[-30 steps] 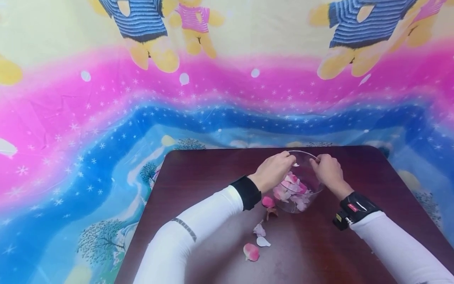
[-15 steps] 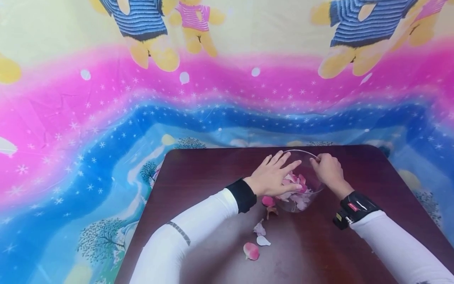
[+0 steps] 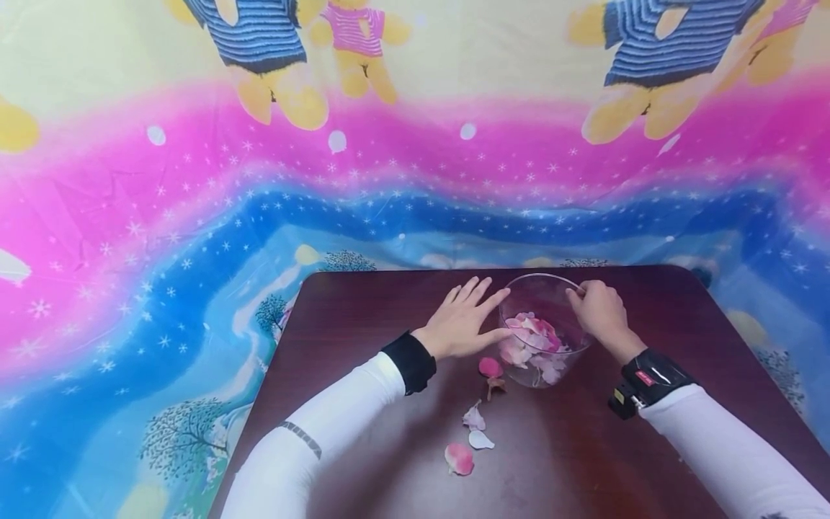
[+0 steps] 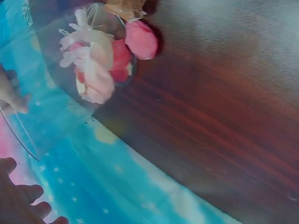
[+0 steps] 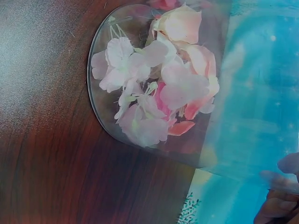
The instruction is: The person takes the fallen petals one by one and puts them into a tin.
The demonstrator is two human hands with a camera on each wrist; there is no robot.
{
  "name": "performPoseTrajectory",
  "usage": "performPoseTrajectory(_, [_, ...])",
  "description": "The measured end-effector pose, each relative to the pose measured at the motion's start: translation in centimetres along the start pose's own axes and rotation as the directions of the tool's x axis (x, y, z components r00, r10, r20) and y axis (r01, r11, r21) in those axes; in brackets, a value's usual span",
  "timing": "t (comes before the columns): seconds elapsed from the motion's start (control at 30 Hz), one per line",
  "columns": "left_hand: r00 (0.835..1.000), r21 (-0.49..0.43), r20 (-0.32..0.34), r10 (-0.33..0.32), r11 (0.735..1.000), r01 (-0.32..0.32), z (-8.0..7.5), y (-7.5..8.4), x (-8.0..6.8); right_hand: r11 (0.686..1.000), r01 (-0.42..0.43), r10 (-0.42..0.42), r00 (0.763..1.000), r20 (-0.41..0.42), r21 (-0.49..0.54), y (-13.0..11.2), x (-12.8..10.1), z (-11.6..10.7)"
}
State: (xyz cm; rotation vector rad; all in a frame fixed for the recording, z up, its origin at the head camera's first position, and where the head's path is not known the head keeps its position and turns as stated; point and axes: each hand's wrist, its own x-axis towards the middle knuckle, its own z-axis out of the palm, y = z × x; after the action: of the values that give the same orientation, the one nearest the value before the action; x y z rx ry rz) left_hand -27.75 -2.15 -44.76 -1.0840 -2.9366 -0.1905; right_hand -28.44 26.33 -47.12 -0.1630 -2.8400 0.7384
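Note:
A clear round container (image 3: 543, 275) stands on the table, and pink, cream and white petals and small blossoms (image 5: 140, 88) lie heaped inside. My right hand (image 3: 603, 313) grips its rim on the right side, thumb and fingers pinched over the edge. To the container's left, my left hand (image 3: 457, 321) is held with its fingers spread and nothing in it. Its index and thumb tips come right at the container's left side in the head view. A bright pink petal (image 3: 491, 367) and a brown withered petal (image 3: 496, 388) lie just outside the container at its lower left.
Nearer the front, a pale blossom (image 3: 474, 417), a white petal (image 3: 481, 440) and a pink-and-cream petal (image 3: 460, 459) lie in a loose line. The dark wooden table (image 3: 369, 310) ends at the back against a patterned curtain (image 3: 415, 158).
My left hand let go of the container's rim, spread its fingers and drew away to the left. The right hand keeps its grip, and the container stays in place.

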Motion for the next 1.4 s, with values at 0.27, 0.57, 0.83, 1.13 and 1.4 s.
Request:
performPoseTrajectory(0.27, [0.998,-0.046,0.012,-0.062,0.997,0.062,1.7,-1.9,-1.2,1.0,-0.01,0.01,1.0,0.008,-0.003,0.2,0.0,0.0])
performPoseTrajectory(0.57, [0.998,-0.005,0.031,-0.061,0.998,0.062,4.7,-2.6,-1.7,1.0,-0.01,0.01,1.0,0.007,-0.008,0.3,0.1,0.1])
performPoseTrajectory(0.83, [0.995,0.139,0.078,0.067,0.987,-0.077,8.1,-1.3,-1.7,1.0,-0.014,0.014,1.0,0.014,-0.008,0.3,0.2,0.1])
performPoseTrajectory(1.13, [0.98,0.158,0.119,0.159,0.971,-0.177,11.4,0.3,-2.3,1.0,-0.011,0.011,1.0,0.011,-0.003,0.2,0.1,0.1])
performPoseTrajectory(1.4, [0.986,0.24,0.104,0.132,0.959,-0.153,11.8,0.8,-2.5,1.0,-0.004,0.004,1.0,0.009,0.002,0.2,0.0,0.1])
